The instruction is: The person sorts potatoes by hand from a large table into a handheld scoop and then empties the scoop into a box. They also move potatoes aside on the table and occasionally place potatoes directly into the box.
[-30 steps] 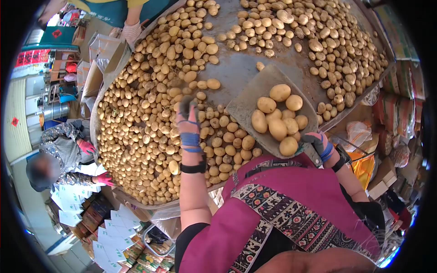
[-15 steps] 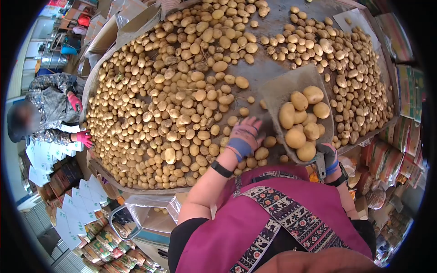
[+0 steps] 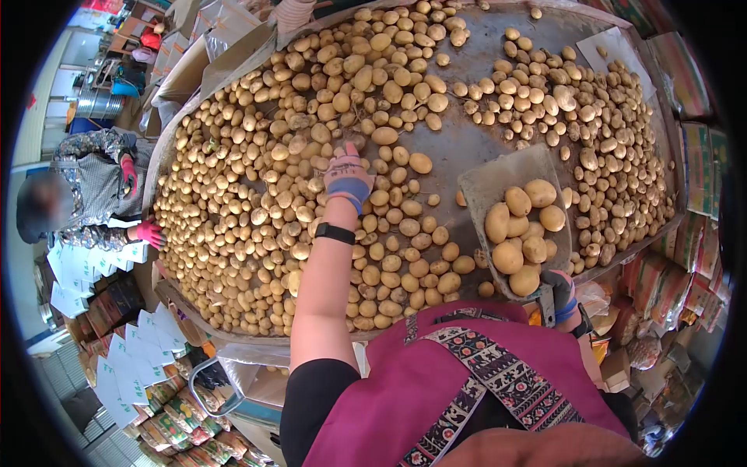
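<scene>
My right hand (image 3: 562, 294) is wrapped round the handle of a grey scoop (image 3: 486, 183), low at the right near my body. Several large potatoes (image 3: 516, 201) lie in the scoop. My left hand (image 3: 348, 177), in a worn glove with a blue cuff, is stretched out over the middle of the big spread of potatoes (image 3: 257, 210). Its fingers are extended and touch or hover just over the potatoes; their tips are partly blurred. I see nothing held in it.
A raised-edge metal table (image 3: 459, 132) carries the potatoes, with a second heap (image 3: 599, 148) at the right. A co-worker's pink-gloved hand (image 3: 148, 233) rests at the left edge. Cardboard boxes (image 3: 241, 39) stand beyond; an open lined box (image 3: 253, 373) is below the near edge.
My left hand has moved left and farther away, from beside the scoop to the middle of the potatoes. The loaded scoop and my right hand have hardly moved.
</scene>
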Motion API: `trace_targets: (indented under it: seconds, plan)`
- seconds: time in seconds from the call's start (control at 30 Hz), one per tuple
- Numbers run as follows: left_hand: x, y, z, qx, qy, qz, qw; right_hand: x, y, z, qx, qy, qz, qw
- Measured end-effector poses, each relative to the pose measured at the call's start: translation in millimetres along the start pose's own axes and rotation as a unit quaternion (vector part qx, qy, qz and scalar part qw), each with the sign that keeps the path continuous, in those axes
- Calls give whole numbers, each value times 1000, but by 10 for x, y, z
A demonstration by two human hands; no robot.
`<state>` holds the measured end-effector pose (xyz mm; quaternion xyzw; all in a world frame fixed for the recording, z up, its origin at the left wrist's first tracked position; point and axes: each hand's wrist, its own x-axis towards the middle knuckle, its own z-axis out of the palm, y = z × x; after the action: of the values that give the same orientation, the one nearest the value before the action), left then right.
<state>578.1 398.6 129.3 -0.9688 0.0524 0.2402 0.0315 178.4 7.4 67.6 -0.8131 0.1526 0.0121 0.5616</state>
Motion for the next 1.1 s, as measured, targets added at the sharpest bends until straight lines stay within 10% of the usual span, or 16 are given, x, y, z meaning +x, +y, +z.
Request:
trace_targets:
  seconds: [0.23,0.3,0.33,0.43,0.53,0.7,0.73,0.83,1.1]
  plan:
    - [96,-53,1,-70,26,-34,997,285,-545,75,-208,-50,-209,954]
    - [92,-124,155,-365,79,57,926,277,-490,80,-252,-77,-176,949]
    - [-16,-7,102,-585,-4,228,778,317,-554,105,-175,-112,-128,970]
    - [-33,241,-92,-483,-68,245,838,571,-1011,240,-57,-138,-119,981]
    - [273,406,-643,-268,119,96,951,671,-1182,286,136,-126,10,983]
    - [1015,674,-738,-150,209,183,949,636,-1235,398,156,-124,27,980]
    - [1072,846,-812,-85,76,128,985,621,-1222,395,162,-125,31,978]
    - [1296,879,-432,6,159,177,971,654,-1218,408,181,-123,40,975]
    - [1071,768,-586,54,-23,63,996,634,-972,258,258,-103,60,959]
